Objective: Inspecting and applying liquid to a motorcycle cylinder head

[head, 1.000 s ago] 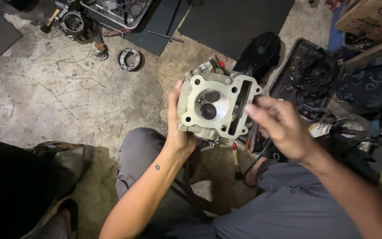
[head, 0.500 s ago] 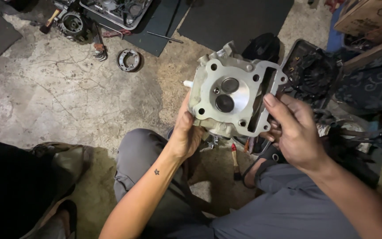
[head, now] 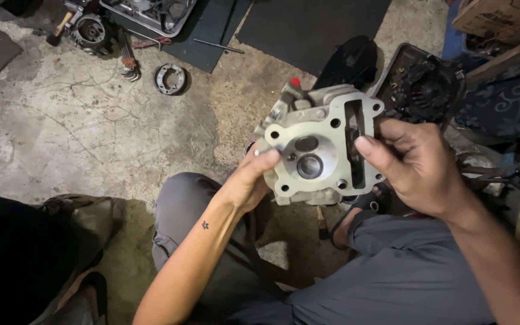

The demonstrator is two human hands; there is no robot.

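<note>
A pale grey metal cylinder head (head: pixel 319 150) is held up in the air above the person's knees, its flat face turned toward the viewer, showing 2 round valve openings and bolt holes at the corners. The left hand (head: pixel 254 180) grips its left edge, thumb pressed across the face. The right hand (head: pixel 416 165) grips the right edge, thumb laid over the long slot there.

Below are grey trousers (head: pixel 392 283) on bent legs. Under everything lies a cracked concrete floor (head: pixel 61 132). Far to the left on the floor sit a round brake-shoe ring (head: pixel 170 79), a set of hex keys (head: pixel 129 63) and a small engine part (head: pixel 90 30). A dark mat (head: pixel 314 21) lies at the far side. To the right, a black tray (head: pixel 428 84) holds dark parts. A dark bag (head: pixel 25 253) rests near left.
</note>
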